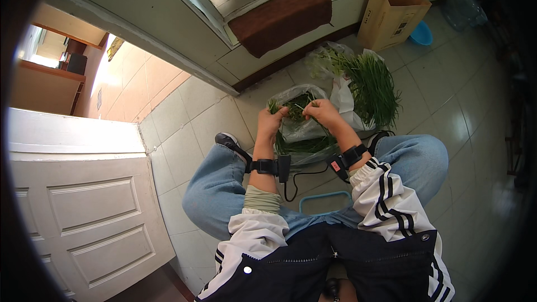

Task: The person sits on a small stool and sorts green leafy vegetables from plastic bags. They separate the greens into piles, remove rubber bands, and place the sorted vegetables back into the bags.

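Note:
My left hand (272, 121) grips a small bunch of garlic chives (273, 105), their ends sticking up past the thumb. Just to its right, my right hand (324, 113) pinches a few chive stalks, with long leaves trailing below it. Both hands are over a clear plastic bag (300, 131) on the floor. Loose green and brownish plant bits (295, 112) lie in its mouth. More long chives (308, 146) rest on plastic at the near side, partly covered by my forearms. A large heap of chives (374, 88) spreads beyond my right hand.
A white plastic bag (342, 94) lies beside the heap. Farther back stand a paper bag (390, 19), a blue basin (420, 33) and a water jug (463, 8). A brown cloth (283, 19) hangs over the ledge. On the left is a white door (100, 201).

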A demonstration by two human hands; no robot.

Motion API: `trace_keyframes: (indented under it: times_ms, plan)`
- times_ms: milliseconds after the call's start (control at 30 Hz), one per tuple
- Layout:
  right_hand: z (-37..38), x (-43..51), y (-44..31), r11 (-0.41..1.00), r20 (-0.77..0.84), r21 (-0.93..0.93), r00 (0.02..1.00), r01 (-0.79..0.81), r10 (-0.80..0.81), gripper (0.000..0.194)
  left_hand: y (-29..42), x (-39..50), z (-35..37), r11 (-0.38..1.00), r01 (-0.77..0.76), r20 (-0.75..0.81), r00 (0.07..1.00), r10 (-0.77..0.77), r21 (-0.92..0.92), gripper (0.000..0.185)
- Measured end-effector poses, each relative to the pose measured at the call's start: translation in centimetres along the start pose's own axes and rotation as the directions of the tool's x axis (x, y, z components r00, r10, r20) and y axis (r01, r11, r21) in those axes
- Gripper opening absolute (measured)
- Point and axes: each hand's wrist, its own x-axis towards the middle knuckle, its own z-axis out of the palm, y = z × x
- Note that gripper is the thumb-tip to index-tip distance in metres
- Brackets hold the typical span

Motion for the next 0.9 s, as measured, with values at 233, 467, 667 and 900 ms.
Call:
trace_keyframes:
  times_ms: [233,467,667,900]
  plan:
    - [-0.2,0.0,-0.1,0.997,0.006,0.070,0.999,-0.040,0.039,0.015,-0.8,0.4,0.3,0.997,0.064,-0.016,0.998,-0.063,0.051,0.019]
    - [0.8,0.3,0.3,0.985,-0.081,0.168,0.995,-0.047,0.062,0.018,-0.9,0.5,-0.3,0.900,0.213,0.257,0.959,-0.119,-0.380,0.026]
    - [1.9,0.4,1.0,0.991,-0.049,0.114,0.997,0.066,-0.061,0.015,-0.7,0.1,0.0,0.916,0.209,0.374,0.925,-0.071,-0.343,0.031]
    - [2.2,0.5,0.9,0.986,-0.127,0.164,0.992,0.014,0.007,0.012,-0.1,-1.1,1.3,0.917,0.213,0.425,0.903,-0.054,-0.337,0.030]
